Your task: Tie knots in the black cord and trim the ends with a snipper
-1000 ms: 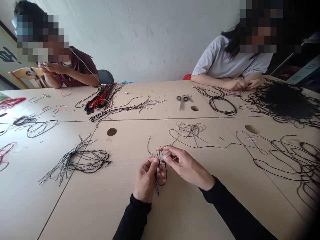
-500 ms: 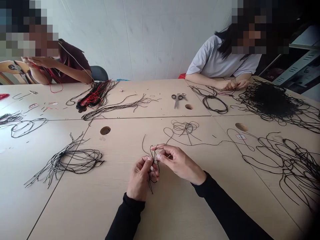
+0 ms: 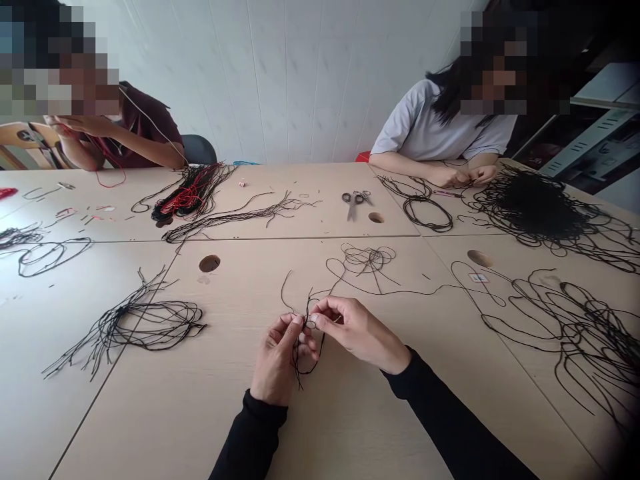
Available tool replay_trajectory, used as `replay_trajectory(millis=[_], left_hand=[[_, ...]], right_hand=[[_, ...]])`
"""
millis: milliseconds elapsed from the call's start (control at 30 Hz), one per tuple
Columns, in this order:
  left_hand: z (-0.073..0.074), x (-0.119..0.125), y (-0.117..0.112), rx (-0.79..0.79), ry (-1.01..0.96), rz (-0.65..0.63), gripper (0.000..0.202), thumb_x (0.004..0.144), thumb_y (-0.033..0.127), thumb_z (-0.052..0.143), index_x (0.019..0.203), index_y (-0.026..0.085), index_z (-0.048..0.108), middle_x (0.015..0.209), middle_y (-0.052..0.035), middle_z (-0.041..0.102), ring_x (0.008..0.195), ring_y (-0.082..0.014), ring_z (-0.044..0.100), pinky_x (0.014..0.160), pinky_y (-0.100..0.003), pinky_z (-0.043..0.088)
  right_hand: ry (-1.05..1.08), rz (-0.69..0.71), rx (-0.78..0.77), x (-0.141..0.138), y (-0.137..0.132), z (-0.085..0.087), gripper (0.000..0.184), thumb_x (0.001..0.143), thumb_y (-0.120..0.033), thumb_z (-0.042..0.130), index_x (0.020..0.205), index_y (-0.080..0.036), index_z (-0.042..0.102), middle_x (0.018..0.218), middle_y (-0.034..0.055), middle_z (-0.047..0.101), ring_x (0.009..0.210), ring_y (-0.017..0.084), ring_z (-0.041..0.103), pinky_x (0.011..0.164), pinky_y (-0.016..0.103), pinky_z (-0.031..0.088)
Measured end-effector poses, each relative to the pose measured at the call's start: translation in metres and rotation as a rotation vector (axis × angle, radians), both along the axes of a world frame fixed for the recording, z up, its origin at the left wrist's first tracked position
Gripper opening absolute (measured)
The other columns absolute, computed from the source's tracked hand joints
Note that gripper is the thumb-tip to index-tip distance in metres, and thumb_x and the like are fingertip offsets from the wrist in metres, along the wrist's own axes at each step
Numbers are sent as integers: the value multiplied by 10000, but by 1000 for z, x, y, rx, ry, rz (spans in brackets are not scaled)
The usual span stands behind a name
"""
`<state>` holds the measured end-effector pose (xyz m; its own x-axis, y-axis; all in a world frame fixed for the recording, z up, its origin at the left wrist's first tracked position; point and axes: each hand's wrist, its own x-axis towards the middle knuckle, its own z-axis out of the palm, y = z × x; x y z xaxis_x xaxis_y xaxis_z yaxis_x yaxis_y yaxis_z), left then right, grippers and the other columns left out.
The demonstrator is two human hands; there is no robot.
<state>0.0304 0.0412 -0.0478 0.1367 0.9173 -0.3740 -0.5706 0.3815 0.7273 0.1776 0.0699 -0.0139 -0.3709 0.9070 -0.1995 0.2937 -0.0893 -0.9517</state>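
Observation:
My left hand (image 3: 278, 357) and my right hand (image 3: 356, 330) meet just above the wooden table (image 3: 350, 413), both in black sleeves. Their fingertips pinch a thin black cord (image 3: 303, 347), which hangs in small loops between them. One loose end curls up to the left of my fingers. The cord runs on to the right across the table toward a small tangle of black cord (image 3: 367, 257) further back.
A bundle of cut black cords (image 3: 135, 323) lies to my left. A large heap of black cord (image 3: 535, 203) spreads at the right. Scissors (image 3: 353, 199) lie mid-table beside a round hole. Two other people sit at the far side, handling red-and-black cords (image 3: 193, 193) and black ones.
My hands have drawn closer together, fingertips now touching around the cord. The camera shifted slightly; the others keep working.

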Motion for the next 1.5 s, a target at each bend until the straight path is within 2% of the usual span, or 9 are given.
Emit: replay_trajectory(millis=[133, 267, 467, 833, 1133, 1300, 1500], left_hand=[[3, -1, 0, 22, -55, -5, 257, 727, 267, 747, 888, 115, 616, 739, -24, 629, 610, -106, 605, 563, -224, 528], [0, -2, 0, 23, -61, -30, 273, 708, 233, 763, 919, 104, 648, 789, -58, 661, 636, -115, 618, 600, -235, 534], [-4, -1, 1, 51, -34, 11, 203, 694, 228, 769, 833, 114, 675, 726, -34, 650, 626, -119, 623, 598, -232, 529], [-4, 2, -2, 77, 42, 12, 196, 724, 260, 743, 834, 126, 651, 708, -29, 645, 622, -120, 606, 601, -241, 509], [-2, 1, -2, 112, 127, -11, 231, 769, 340, 695, 789, 122, 621, 756, -36, 622, 580, -99, 557, 572, -242, 479], [-1, 1, -2, 103, 101, -15, 222, 780, 333, 684, 796, 127, 602, 681, -22, 605, 588, -110, 555, 574, -246, 480], [-2, 0, -1, 101, 65, -29, 220, 754, 311, 710, 825, 131, 607, 700, -30, 630, 604, -111, 558, 597, -244, 475]], right_hand=[[88, 27, -56, 1, 0, -1, 164, 889, -280, 509, 824, -167, 608, 705, 6, 651, 685, 144, 618, 715, 274, 459], [136, 37, -92, 2, 1, -4, 210, 897, -300, 503, 758, -165, 585, 649, -11, 612, 612, 116, 559, 615, 243, 411], [75, -18, -172, 3, 2, -5, 256, 856, -353, 545, 720, -145, 605, 638, -8, 563, 557, 95, 446, 549, 236, 370], [79, -31, -237, 2, 1, -2, 283, 823, -384, 567, 683, -140, 605, 606, -7, 542, 545, 90, 438, 520, 222, 350], [70, -11, -227, 3, 2, 2, 394, 848, -487, 530, 713, -129, 623, 608, -1, 544, 557, 98, 442, 540, 237, 348], [38, 44, -168, 5, 1, 5, 331, 807, -471, 607, 758, -144, 635, 648, -6, 574, 559, 97, 446, 553, 239, 354], [84, 83, -127, 5, 1, 7, 285, 853, -421, 558, 763, -160, 629, 653, 2, 601, 603, 124, 515, 588, 248, 382]])
